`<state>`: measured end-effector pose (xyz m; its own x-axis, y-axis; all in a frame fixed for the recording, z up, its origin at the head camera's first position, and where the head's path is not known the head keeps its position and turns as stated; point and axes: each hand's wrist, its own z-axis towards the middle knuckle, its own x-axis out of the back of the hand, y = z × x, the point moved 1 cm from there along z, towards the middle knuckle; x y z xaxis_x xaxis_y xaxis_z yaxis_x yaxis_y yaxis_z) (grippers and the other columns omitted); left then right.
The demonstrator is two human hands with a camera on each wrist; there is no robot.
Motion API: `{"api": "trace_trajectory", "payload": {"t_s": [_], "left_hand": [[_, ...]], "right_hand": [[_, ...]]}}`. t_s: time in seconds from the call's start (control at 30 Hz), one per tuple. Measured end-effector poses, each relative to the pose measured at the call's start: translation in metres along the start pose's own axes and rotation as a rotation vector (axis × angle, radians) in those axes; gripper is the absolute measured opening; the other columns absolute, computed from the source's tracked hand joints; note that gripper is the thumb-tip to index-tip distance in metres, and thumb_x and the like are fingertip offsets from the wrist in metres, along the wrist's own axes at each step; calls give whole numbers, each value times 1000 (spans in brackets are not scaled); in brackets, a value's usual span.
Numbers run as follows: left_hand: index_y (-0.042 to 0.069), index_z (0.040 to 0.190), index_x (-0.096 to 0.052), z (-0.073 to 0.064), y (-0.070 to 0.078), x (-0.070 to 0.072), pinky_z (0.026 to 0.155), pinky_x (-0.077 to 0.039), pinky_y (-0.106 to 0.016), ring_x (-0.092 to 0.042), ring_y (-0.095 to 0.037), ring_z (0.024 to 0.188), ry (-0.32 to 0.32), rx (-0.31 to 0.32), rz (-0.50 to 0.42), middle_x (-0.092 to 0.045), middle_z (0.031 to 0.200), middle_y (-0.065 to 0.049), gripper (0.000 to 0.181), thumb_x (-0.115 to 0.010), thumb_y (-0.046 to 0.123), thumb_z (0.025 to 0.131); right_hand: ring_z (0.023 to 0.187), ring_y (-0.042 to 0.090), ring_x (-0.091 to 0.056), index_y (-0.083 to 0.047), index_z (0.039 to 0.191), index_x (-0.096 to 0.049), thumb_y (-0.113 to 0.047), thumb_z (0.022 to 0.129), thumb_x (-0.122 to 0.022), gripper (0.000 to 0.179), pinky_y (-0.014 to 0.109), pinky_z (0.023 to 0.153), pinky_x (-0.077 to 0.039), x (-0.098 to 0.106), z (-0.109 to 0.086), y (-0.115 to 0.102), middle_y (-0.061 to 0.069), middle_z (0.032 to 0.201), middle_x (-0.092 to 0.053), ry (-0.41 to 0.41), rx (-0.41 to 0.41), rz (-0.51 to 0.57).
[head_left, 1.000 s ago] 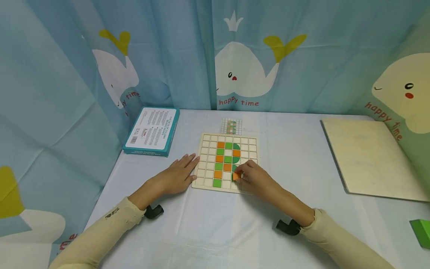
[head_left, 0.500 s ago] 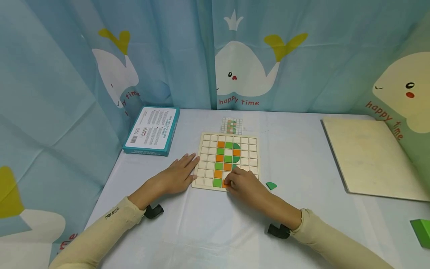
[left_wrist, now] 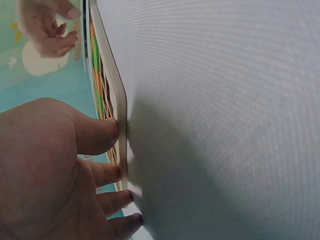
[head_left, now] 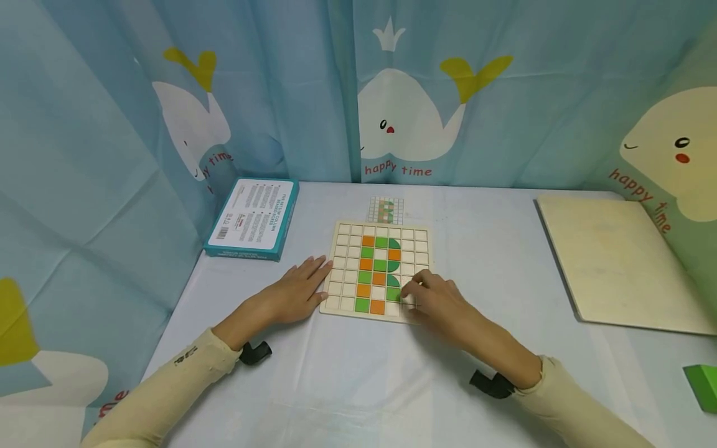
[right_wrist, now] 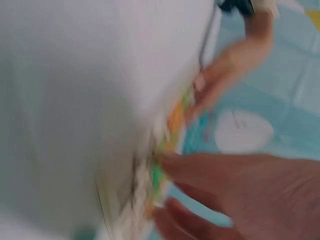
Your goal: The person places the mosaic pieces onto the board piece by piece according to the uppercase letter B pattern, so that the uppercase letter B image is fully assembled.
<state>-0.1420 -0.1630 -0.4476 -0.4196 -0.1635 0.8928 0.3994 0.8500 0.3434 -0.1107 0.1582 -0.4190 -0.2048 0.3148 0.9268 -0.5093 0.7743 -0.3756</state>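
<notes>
A pale wooden grid board lies flat on the table, with green and orange square tiles and dark green quarter-round tiles set in its cells. My left hand lies with spread fingers against the board's left edge; thumb and fingertips touch the rim in the left wrist view. My right hand is over the board's right side, fingers loosely bent and apart, holding nothing. Its fingertips are beside a green square tile. In the bottom row, an orange square tile sits near a green one. The right wrist view is blurred.
Behind the board lies a small pattern card. A teal-edged box stands at the back left. On the right are a large wooden panel and a green block at the table's edge. A curtain hangs behind.
My right hand set the orange tile into the bottom row, let go and moved back right. It now covers the spot of a loose quarter-round tile seen earlier. My left hand stayed put.
</notes>
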Motion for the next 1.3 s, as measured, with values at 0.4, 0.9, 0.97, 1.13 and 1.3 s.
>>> {"api": "trace_trajectory", "payload": {"t_s": [0.4,0.9,0.97,1.13,1.3], "left_hand": [[11,170,-17,1,0,0,129,-18,-60,-9,-36,164,2,-5,-1,-12,177,-13,69,-44,38,113],[9,170,-18,-1,1,-1,129,-18,-61,-10,-36,164,9,-3,-6,-13,177,-14,69,-45,37,113],[9,170,-18,-2,2,0,129,-18,-61,-10,-36,164,10,-4,-5,-13,177,-14,69,-44,37,113],[9,170,-19,-3,3,1,129,-18,-62,-11,-37,164,17,-4,-7,-14,177,-15,69,-45,37,113],[9,170,-18,-3,2,1,129,-18,-61,-11,-37,164,18,-8,-7,-14,177,-15,69,-45,37,113]], "right_hand": [[95,24,-62,-7,117,-67,0,91,-79,29,45,83,-56,23,-37,48,8,108,-63,-152,-103,0],[104,23,-64,-7,120,-68,-6,89,-84,35,45,90,-58,27,-48,66,4,115,-63,-140,-76,52],[103,23,-66,-6,116,-69,-1,88,-83,32,43,88,-59,24,-48,68,3,113,-63,-112,-27,58],[94,21,-68,-6,108,-70,-3,88,-84,25,37,81,-61,15,-47,67,3,105,-63,-5,-9,30],[87,17,-65,-5,104,-71,-4,88,-84,20,35,74,-59,12,-40,62,4,99,-63,52,-55,22]]}}
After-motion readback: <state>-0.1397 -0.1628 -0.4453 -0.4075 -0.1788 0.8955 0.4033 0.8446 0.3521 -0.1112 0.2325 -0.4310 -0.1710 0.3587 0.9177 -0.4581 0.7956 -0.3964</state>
